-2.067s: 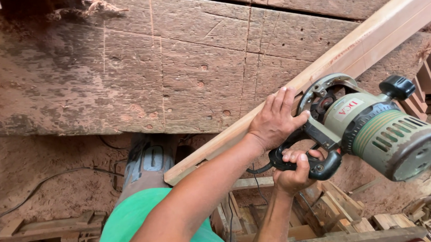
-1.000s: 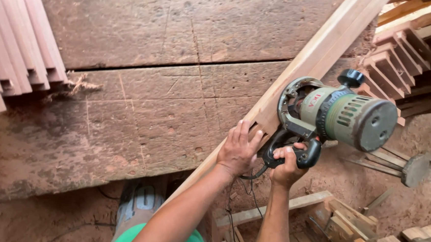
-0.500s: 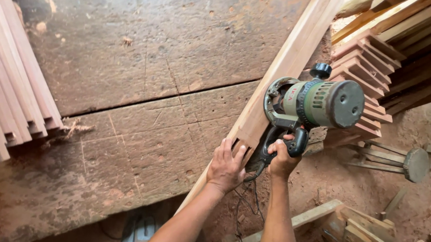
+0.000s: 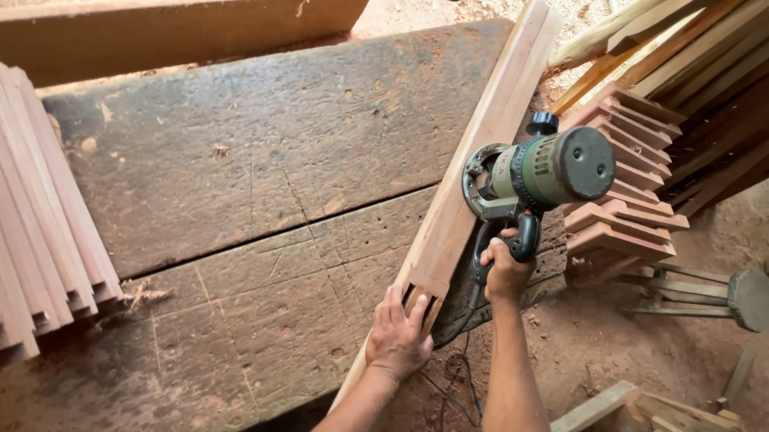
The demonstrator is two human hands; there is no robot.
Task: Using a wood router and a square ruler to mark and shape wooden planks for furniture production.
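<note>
Wood fills nearly everything I see from the head camera: a long pale plank (image 4: 484,151) lies slantwise across a heavy, dark, cracked bench (image 4: 253,209), running from near my left hand up toward the top of the view. My left hand (image 4: 398,333) rests flat on the plank's near end, fingers spread and pressing down beside a notch cut into that end; nothing is wrapped in them. My right hand (image 4: 504,270) is closed around the black handle of a green router (image 4: 540,176), which lies on its side with its round base against the plank's right edge, about midway along the length I can see, and its grey motor cap pointing right. A black cord (image 4: 459,378) drops from the router past my right forearm and loops on the dusty ground. Just right of the router, a stack of short reddish profiled pieces (image 4: 627,189) sits stepped, one over another, and beyond it longer boards (image 4: 725,76) lean in a pile. On the bench's left side a row of reddish slats (image 4: 25,215) lies close together, ends toward me. Behind the bench a thick beam (image 4: 175,25) runs along the top. Low on the right I see a small stool (image 4: 731,295) and a rough wooden frame (image 4: 654,427) on the red dirt.
</note>
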